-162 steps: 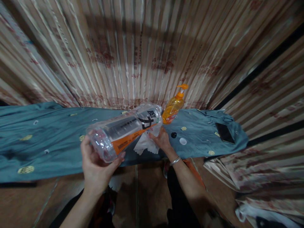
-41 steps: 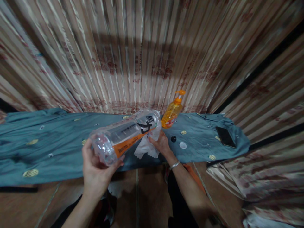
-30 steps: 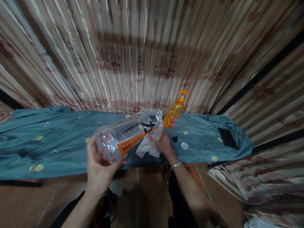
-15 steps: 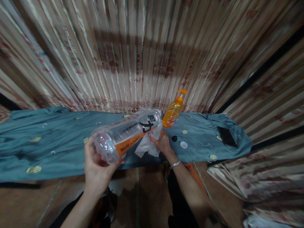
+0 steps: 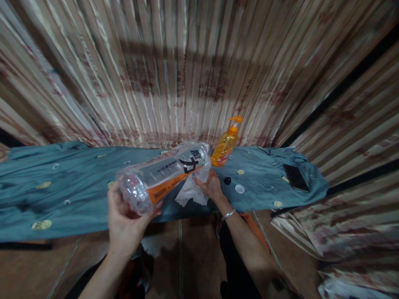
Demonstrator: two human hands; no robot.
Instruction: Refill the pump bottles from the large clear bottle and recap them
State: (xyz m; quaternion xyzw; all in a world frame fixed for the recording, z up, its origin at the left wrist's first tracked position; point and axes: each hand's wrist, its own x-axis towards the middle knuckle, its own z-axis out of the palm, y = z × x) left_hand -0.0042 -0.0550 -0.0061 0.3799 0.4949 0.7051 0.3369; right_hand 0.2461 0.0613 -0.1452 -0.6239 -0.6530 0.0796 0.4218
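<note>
Only the view had been shifted slightly, the clear bottle (image 5: pixel 165 172) being gripped mid-frame by the left hand (image 5: pixel 126 220) and tissue (image 5: pixel 190 192) by the right hand (image 5: pixel 212 187), while the pump bottle (image 5: pixel 225 146) risked being toppled by rightward swings.

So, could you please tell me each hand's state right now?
Left hand: holding the bottle by its base.
Right hand: holding a white tissue near the bottle's other end.

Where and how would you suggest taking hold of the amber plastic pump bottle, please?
Probably hold the amber pump bottle around its broad body, below the orange pump head, from the right; the large transparent plastic bottle appears close on its left.
</note>
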